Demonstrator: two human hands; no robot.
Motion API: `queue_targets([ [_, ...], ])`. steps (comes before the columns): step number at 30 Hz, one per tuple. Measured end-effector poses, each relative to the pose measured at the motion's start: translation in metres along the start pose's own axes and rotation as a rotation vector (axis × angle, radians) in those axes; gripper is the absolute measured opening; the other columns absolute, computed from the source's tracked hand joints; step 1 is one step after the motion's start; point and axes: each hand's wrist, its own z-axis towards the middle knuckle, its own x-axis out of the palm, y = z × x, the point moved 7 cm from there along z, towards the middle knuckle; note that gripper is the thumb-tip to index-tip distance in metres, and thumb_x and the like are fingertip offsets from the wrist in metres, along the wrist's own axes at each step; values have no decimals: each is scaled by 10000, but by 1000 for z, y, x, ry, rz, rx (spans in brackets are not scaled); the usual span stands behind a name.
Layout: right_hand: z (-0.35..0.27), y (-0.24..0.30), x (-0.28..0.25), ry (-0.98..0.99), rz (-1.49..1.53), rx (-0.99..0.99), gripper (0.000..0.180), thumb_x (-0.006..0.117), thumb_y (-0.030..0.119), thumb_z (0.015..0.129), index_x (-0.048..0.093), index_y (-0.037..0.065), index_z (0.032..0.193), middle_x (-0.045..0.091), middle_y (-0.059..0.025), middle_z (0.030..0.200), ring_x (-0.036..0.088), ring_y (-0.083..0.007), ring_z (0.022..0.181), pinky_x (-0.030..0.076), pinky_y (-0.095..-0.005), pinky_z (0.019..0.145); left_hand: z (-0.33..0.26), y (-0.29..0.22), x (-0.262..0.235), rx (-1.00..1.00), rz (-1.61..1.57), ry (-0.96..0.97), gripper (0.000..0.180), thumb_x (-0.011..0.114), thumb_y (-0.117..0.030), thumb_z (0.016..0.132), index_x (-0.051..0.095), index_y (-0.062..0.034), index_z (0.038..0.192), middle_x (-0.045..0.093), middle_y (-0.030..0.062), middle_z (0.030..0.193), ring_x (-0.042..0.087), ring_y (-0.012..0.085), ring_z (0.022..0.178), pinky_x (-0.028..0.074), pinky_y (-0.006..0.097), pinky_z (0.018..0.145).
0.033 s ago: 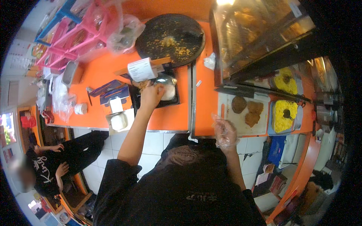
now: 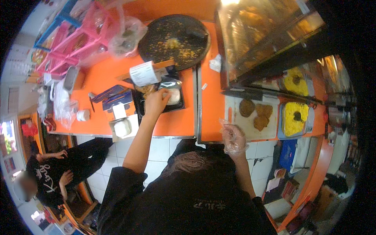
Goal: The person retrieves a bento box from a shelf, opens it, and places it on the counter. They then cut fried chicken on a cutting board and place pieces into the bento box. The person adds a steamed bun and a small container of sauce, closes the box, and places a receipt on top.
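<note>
My bare left hand (image 2: 155, 103) is over a black food box (image 2: 181, 105), its fingers bent and drawn together beside a white rice mound (image 2: 174, 98). Anything between those fingertips is hidden. Brown fried food (image 2: 147, 91) sits in the box's other part, just beyond the hand. A printed white paper slip (image 2: 141, 74) hangs on the raised lid. My right hand (image 2: 234, 138), in a clear plastic glove, is held at the counter's front edge with its fingers curled in. It is nearest to a white cutting board (image 2: 270, 132) bearing brown patties (image 2: 246, 107); what it may hold cannot be made out.
A round dark pan (image 2: 174, 58) with crumbs lies at the back. Pink baskets (image 2: 84, 43) stand far left, a glass display case (image 2: 258, 39) far right. A tub of yellow food (image 2: 294, 117) is beside the board. Another person (image 2: 58, 168) is at the left.
The whole view has shifted very slightly. Both hands keep their places, the left by the rice and the right at the counter edge.
</note>
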Motion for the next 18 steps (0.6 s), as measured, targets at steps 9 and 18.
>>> queue_targets([
  [9, -4, -10, -50, -123, 51, -199, 232, 682, 12, 863, 657, 24, 1094, 712, -160, 999, 694, -320, 922, 543, -393, 829, -63, -22, 19, -117, -434, -52, 287, 715, -148, 925, 661, -56, 1192, 618, 25, 620, 547, 60, 551, 405, 239, 511],
  [18, 33, -63, -189, -17, 227, -59, 513, 689, 53, 895, 440, 33, 1343, 579, -155, 1251, 617, -208, 994, 541, -335, 825, -123, -182, 96, 58, -440, -53, 228, 706, -93, 920, 670, -36, 1137, 651, 27, 647, 604, 65, 581, 459, 223, 536],
])
